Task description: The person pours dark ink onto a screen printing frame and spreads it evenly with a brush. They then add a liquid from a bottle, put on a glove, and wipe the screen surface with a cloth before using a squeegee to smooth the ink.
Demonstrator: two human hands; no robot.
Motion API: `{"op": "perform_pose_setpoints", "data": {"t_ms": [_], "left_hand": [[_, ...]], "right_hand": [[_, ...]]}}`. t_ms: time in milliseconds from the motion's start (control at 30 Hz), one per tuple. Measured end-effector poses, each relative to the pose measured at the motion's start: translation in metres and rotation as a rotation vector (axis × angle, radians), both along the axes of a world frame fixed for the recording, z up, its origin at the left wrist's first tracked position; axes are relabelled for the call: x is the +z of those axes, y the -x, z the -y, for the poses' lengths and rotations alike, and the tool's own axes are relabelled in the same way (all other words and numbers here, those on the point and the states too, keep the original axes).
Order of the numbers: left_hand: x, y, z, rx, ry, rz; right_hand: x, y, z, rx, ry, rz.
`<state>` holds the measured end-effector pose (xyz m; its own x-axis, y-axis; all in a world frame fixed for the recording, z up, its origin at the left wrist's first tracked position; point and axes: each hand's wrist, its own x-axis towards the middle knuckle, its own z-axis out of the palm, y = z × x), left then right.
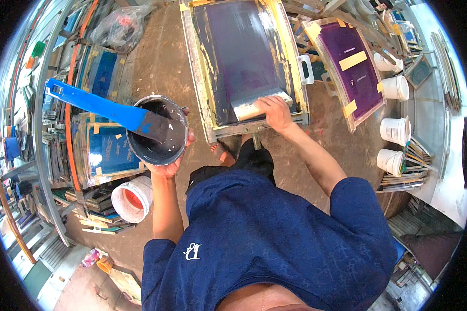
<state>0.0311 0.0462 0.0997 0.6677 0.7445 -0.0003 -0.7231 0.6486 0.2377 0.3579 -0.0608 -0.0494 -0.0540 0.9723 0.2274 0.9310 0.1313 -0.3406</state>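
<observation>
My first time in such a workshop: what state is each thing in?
Pot: open, dark inside.
Blue spatula: leaning in it, blade dark.
Left hand: gripping the pot.
Framed screen: smeared dark, edges streaked yellow.
Wide scraper: held at the screen's near end.
Right hand: gripping the scraper.
Purple panel: taped in places.
Red-stained bucket: open.
Plastic bag: crumpled.

Left hand (168, 169) half lost behind a smeared pot (145, 151)

From here I see only a few fingertips past the rim. The blue spatula (101, 107) hides part of the pot's inside. The right hand (276, 113) covers one end of the squeegee (246, 110). The screen frame (195, 57) is cut off at its far end. White marks (351, 51) on the purple screen (366, 85) are too tiny to read; the plastic bag (117, 33)'s contents are a blur.
</observation>
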Motion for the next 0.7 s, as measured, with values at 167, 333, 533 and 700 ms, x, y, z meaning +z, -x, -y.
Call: {"op": "perform_pose_setpoints", "data": {"t_ms": [167,333,533,700], "left_hand": [[-0.015,-0.001,-0.001,-0.041,-0.013,-0.022],[-0.022,-0.006,-0.009,0.094,0.106,-0.200],[-0.043,-0.043,-0.032,0.026,0.143,-0.250],[-0.034,-0.104,-0.047,-0.115,0.011,-0.171]], "right_hand": [[0.006,-0.010,0.000,0.075,0.138,0.022],[0.059,-0.044,-0.021,0.000,0.439,-0.208],[0.118,-0.068,-0.019,-0.272,0.072,-1.042],[0.164,-0.076,-0.029,-0.119,-0.422,-1.315]]}}
